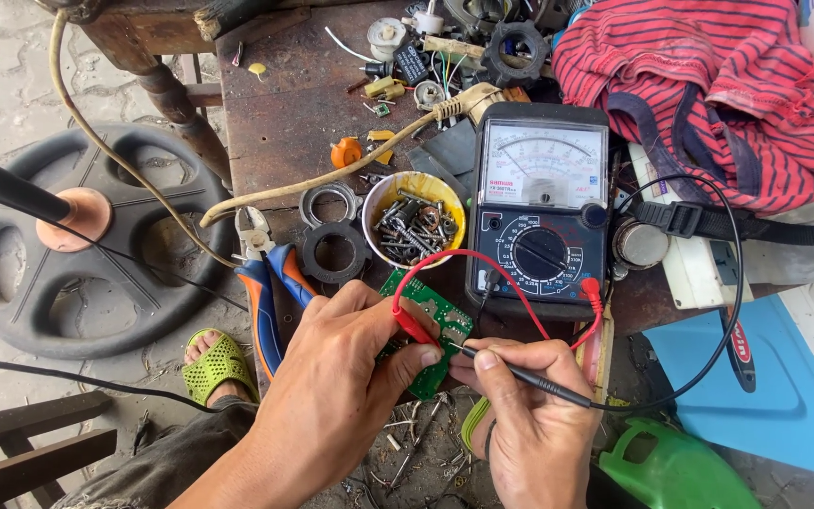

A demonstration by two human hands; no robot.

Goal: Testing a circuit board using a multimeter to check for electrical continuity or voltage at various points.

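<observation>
My left hand (336, 377) holds a small green circuit board (435, 325) and pins a red test probe (414, 327) against it with the thumb. Gripped like a pen in my right hand (529, 415) is a black test probe (529, 377), its tip touching the board's lower edge. Red and black leads run from the probes to an analog multimeter (541, 212) lying just beyond the board on the wooden table (275, 123).
A yellow bowl of screws (415, 219), blue-and-orange pliers (270, 283) and black rings (333, 253) lie left of the meter. A red striped cloth (708, 85) lies at the back right. A fan base (77, 240), a green sandal (219, 366) and a blue panel (765, 377) are below.
</observation>
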